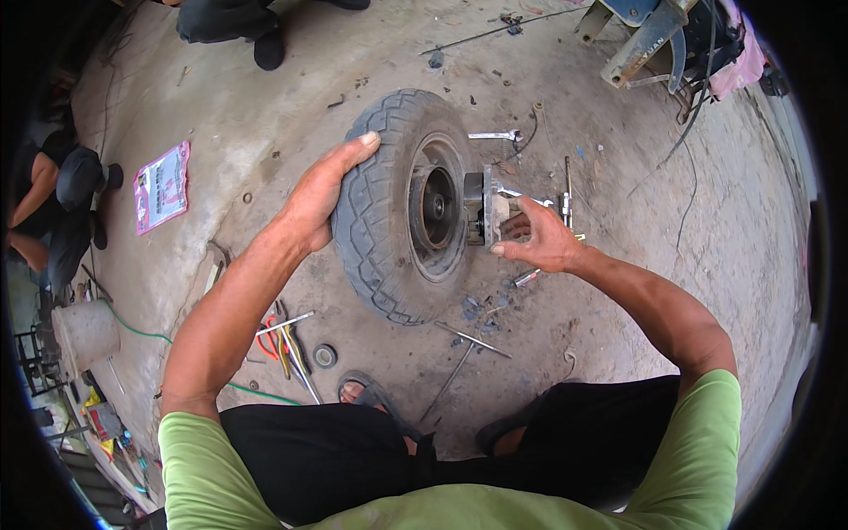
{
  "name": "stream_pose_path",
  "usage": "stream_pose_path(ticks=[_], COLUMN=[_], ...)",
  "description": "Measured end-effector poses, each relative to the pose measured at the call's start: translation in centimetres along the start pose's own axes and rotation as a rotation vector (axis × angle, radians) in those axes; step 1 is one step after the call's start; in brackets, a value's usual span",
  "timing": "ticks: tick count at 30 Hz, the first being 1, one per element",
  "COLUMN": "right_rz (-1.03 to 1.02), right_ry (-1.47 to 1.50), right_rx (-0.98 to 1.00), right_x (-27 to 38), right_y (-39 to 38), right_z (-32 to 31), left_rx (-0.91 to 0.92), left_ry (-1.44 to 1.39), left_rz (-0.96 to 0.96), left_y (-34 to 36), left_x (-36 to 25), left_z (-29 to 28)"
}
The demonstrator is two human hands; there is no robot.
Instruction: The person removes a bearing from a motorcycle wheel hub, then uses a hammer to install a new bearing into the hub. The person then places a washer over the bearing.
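A small wheel with a chunky black tyre (374,231) stands upright on the ground before me, its hub with a round hollow drum (427,221) facing right. My left hand (329,181) grips the tyre's left side, thumb on the tread and the other fingers hidden behind it. Just right of the drum, my right hand (546,237) is closed round a dirty metal part with a squarish flange (488,199). The part sits close to the wheel's open side; whether the two touch I cannot tell.
Wrenches (496,135) and a long-shafted tool (567,190) lie beyond my right hand. Pliers (287,344), a black tape roll (324,355) and thin rods (474,339) lie nearer. A pink package (162,187) is at left; a metal frame (640,49) stands far right. Other people sit at the far left.
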State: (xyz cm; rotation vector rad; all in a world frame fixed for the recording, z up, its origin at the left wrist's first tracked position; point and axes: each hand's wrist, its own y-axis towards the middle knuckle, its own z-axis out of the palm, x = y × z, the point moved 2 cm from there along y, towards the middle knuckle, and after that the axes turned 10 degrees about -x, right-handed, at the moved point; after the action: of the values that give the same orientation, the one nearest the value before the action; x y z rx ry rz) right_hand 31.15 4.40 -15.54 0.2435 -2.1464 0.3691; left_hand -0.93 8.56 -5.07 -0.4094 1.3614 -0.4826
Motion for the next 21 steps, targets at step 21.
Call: stream_pose_path(ticks=[21], right_rz=[1.031], right_ry=[0.777], right_rx=[0.595], right_x=[-8.4], right_y=[-8.3], right_z=[4.3], left_rx=[0.124], left_ry=[-0.024], left_rz=[0.049], left_y=[1.1], left_x=[0.3], left_z=[-0.7])
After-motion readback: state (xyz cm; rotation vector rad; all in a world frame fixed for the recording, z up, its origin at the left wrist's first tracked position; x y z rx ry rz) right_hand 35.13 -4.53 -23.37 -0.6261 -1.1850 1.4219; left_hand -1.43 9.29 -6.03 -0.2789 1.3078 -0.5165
